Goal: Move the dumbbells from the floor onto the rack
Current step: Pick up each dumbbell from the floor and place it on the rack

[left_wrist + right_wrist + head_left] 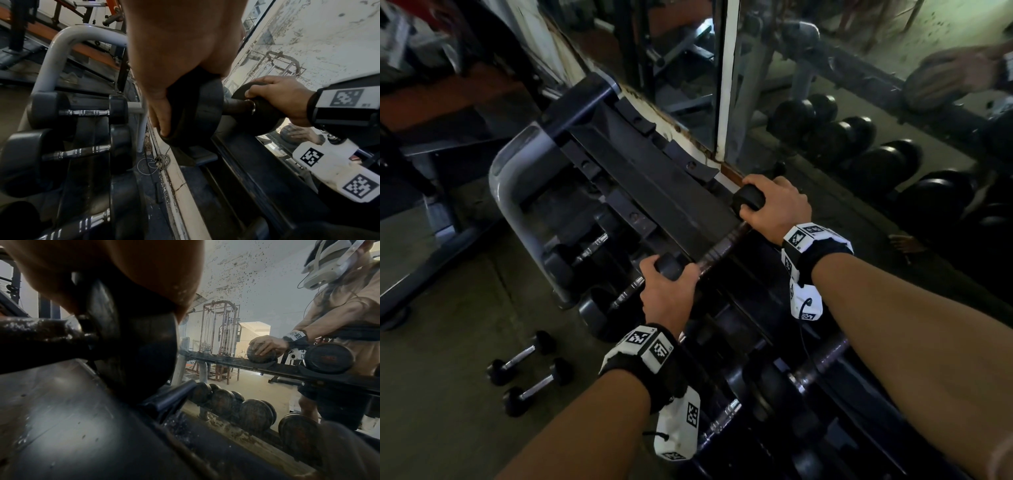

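A black dumbbell (722,246) with a dark rusty handle lies across the top shelf of the rack (654,178). My left hand (671,284) grips its near head, fingers curled over the disc (197,107). My right hand (774,205) grips the far head (131,340) beside the mirror; in the left wrist view the right hand (281,99) wraps that head from above. The head's lower edge sits at the shelf's cradle (170,399). Two small chrome-handled dumbbells (520,356) (537,385) lie on the floor to the left.
Lower rack shelves hold several black dumbbells (78,112) with chrome handles. A grey tubular frame (510,192) ends the rack on the left. A stained mirror (859,102) stands right behind the rack and reflects a person and more weights. A bench frame (431,240) stands left.
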Available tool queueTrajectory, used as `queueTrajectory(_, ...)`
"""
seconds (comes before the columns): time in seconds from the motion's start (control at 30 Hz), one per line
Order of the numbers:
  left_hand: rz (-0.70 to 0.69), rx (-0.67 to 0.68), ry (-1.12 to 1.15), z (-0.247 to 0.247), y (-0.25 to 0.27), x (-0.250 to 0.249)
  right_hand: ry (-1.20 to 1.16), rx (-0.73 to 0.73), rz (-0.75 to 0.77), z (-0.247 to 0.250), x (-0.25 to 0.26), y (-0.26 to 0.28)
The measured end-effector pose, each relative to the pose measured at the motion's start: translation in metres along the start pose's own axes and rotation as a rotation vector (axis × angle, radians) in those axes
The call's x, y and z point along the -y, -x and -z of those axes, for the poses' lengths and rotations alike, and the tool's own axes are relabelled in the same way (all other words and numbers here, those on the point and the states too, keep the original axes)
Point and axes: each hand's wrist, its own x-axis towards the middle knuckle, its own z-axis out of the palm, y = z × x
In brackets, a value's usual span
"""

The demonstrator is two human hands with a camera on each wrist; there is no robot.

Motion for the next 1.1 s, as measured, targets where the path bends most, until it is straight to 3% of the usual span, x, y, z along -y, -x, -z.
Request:
queueTrajectory(0.2,0.025,0.031,-0.028,0.002,-0.001,-0.003,0.021,0.0,-0.023,0.001,0.003,0.003)
queueTrajectory(0.4,0.036,0.19,-0.138,0.024,0.005,-0.006,0.162,0.087,-0.079,0.008,0.012,0.01)
queueTrajectory(0.53,-0.066,0.117,-0.193,0.062,0.003,-0.002,0.325,0.028,-0.116,0.013,0.037,0.025)
queueTrajectory(0.63,-0.123,0.038,-0.26,0.101,-0.001,0.002,0.303,-0.056,-0.041,0.009,0.076,0.046)
queueTrajectory(0.87,-0.184,-0.056,-0.313,0.214,0.007,0.022,0.17,0.091,0.088,-0.028,0.18,0.125)
queueTrajectory(1.0,-0.157,-0.084,-0.335,0.307,0.03,0.078,0.13,0.164,0.109,-0.065,0.219,0.191)
queueTrajectory(1.1,-0.051,-0.125,-0.397,0.389,0.062,0.152,0.165,0.261,0.104,-0.099,0.229,0.244)
